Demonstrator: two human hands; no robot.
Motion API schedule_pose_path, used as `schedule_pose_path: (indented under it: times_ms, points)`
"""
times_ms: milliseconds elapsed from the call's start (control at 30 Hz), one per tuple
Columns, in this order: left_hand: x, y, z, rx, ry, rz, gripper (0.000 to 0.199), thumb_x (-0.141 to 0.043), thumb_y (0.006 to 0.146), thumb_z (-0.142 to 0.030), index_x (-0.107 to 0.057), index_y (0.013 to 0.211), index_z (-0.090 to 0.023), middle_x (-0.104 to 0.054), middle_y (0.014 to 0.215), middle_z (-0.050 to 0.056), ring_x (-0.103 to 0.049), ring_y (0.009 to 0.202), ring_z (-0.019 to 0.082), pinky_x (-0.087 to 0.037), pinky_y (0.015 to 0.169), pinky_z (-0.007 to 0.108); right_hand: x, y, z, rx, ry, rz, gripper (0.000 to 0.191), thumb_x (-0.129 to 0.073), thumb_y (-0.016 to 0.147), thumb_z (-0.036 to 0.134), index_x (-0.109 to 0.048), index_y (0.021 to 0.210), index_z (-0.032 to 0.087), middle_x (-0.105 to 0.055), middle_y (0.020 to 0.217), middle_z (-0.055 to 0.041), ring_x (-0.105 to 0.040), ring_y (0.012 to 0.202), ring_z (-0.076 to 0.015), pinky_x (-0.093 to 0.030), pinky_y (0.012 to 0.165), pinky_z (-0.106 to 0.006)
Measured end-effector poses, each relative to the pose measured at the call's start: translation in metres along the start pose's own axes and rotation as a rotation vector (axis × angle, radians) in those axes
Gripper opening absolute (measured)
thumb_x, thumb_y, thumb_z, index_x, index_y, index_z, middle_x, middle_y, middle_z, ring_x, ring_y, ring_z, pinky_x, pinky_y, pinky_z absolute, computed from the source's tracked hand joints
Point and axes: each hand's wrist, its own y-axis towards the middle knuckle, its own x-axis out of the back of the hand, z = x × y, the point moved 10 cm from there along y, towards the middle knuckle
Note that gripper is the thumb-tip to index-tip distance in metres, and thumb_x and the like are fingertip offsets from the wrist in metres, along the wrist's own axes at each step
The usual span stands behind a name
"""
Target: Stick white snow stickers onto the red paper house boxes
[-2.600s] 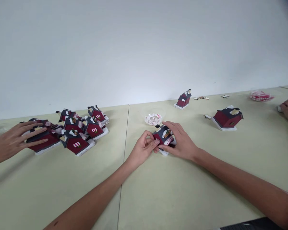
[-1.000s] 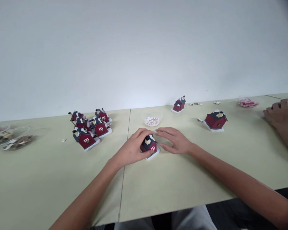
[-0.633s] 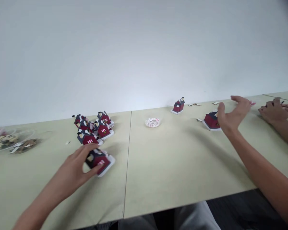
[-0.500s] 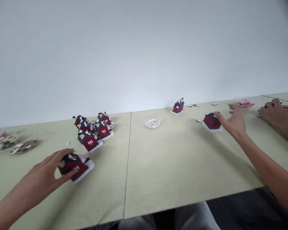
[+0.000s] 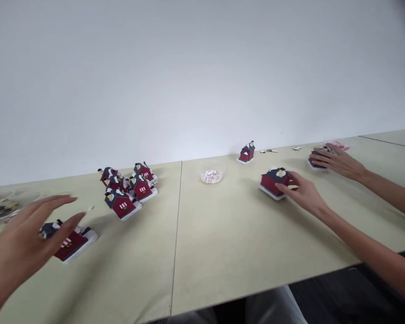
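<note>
My left hand (image 5: 30,238) is at the left, thumb and fingers spread apart, holding nothing. Behind it, partly hidden by the thumb, a small red model house (image 5: 74,243) with a dark roof and white base stands on the table. My right hand (image 5: 305,193) grips another red model house (image 5: 272,183) by its right side, thumb in front; this one has white patches on its dark roof. Between the hands, several similar houses (image 5: 123,206) stand in a cluster at centre left.
A clear bowl (image 5: 211,176) of red-and-white pieces stands mid-table. One house (image 5: 246,154) is by the wall, with small loose pieces (image 5: 269,151) beside it. At the right a co-worker's hand (image 5: 346,163) rests over another house (image 5: 315,161). Bowls of parts (image 5: 2,210) are far left.
My left hand has moved left with its house and let go of it. My right hand has closed on a house and drawn it nearer. The co-worker's hand has come over to a house.
</note>
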Motion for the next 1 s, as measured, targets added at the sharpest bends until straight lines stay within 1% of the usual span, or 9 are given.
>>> schedule_pose_path:
  times_ms: [100,233,333,467,567,633,733,867,1000]
  points:
    - [-0.046,0.020,-0.091,-0.160,0.002,-0.011,0.028,-0.059,0.088,-0.048,-0.061,0.113,-0.037,-0.065,0.116,-0.004,-0.061,0.110,0.028,-0.045,0.107,0.050,-0.046,-0.019,0.053,0.098,0.121,0.153,0.063,-0.068,0.083,0.056,-0.056,0.135,0.023,-0.073,0.114,-0.0107,-0.072,0.088,-0.0277,-0.061,0.070,-0.039]
    - [-0.151,0.058,-0.177,-0.313,-0.154,0.215,0.027,-0.050,0.096,-0.040,-0.064,0.114,-0.025,-0.068,0.118,0.006,-0.062,0.113,0.025,-0.049,0.102,0.042,-0.101,-0.029,0.117,0.261,0.158,0.253,0.065,-0.065,0.086,0.057,-0.050,0.140,0.024,-0.071,0.118,-0.0104,-0.072,0.085,-0.0246,-0.061,0.071,-0.039]
    - [-0.220,0.101,-0.199,-0.282,-0.192,0.315,0.036,-0.039,0.100,-0.038,-0.063,0.119,-0.020,-0.070,0.119,0.009,-0.065,0.108,0.023,-0.051,0.098,0.038,-0.126,-0.031,0.150,0.438,0.049,0.225,0.068,-0.064,0.085,0.062,-0.050,0.138,0.023,-0.067,0.125,-0.0117,-0.070,0.087,-0.0239,-0.058,0.073,-0.038]
    - [-0.311,0.152,-0.196,-0.202,0.029,0.629,0.034,-0.041,0.098,-0.023,-0.066,0.119,-0.018,-0.070,0.123,0.009,-0.065,0.110,0.021,-0.051,0.096,0.031,-0.138,-0.034,0.169,0.718,-0.088,0.168,0.067,-0.061,0.085,0.065,-0.052,0.134,0.021,-0.069,0.114,-0.0108,-0.068,0.087,-0.0241,-0.054,0.074,-0.036]
    - [-0.358,0.173,-0.189,-0.171,0.130,0.820,0.020,-0.057,0.093,-0.023,-0.071,0.107,-0.016,-0.072,0.114,0.009,-0.067,0.104,0.021,-0.053,0.092,0.033,-0.125,-0.003,0.138,0.622,-0.182,0.109,0.051,-0.047,0.096,0.055,-0.053,0.134,0.021,-0.069,0.114,-0.0088,-0.067,0.095,-0.0218,-0.053,0.081,-0.032]
    - [-0.383,0.177,-0.184,-0.151,0.199,0.926,0.022,-0.063,0.093,-0.030,-0.068,0.109,-0.015,-0.069,0.113,0.009,-0.066,0.102,0.021,-0.055,0.091,0.039,-0.103,0.032,0.092,0.372,-0.336,0.034,0.042,-0.039,0.100,0.046,-0.058,0.129,0.023,-0.067,0.122,-0.0085,-0.064,0.108,-0.0217,-0.050,0.091,-0.032]
    - [-0.406,0.176,-0.179,-0.135,0.278,1.004,0.030,-0.061,0.095,-0.035,-0.063,0.116,-0.015,-0.065,0.117,0.009,-0.065,0.103,0.021,-0.056,0.089,0.042,-0.061,0.070,0.022,0.108,-0.471,-0.048,0.043,-0.040,0.098,0.035,-0.058,0.130,0.013,-0.055,0.140,-0.0191,-0.053,0.127,-0.0322,-0.044,0.102,-0.045]
    - [-0.418,0.174,-0.177,-0.123,0.327,1.010,0.029,-0.061,0.095,-0.035,-0.063,0.116,-0.015,-0.065,0.116,0.009,-0.065,0.101,0.021,-0.056,0.088,0.041,-0.033,0.087,-0.053,-0.121,-0.574,-0.009,0.042,-0.045,0.093,0.026,-0.062,0.128,0.010,-0.057,0.136,-0.0242,-0.055,0.123,-0.0361,-0.045,0.097,-0.049]
    - [-0.403,0.185,-0.186,-0.129,0.280,0.904,0.024,-0.064,0.092,-0.034,-0.067,0.105,-0.014,-0.069,0.107,0.009,-0.066,0.096,0.021,-0.055,0.086,0.039,-0.046,0.089,-0.071,-0.152,-0.594,0.091,0.034,-0.048,0.093,0.032,-0.071,0.111,0.016,-0.072,0.111,-0.0182,-0.066,0.103,-0.0309,-0.048,0.087,-0.040]
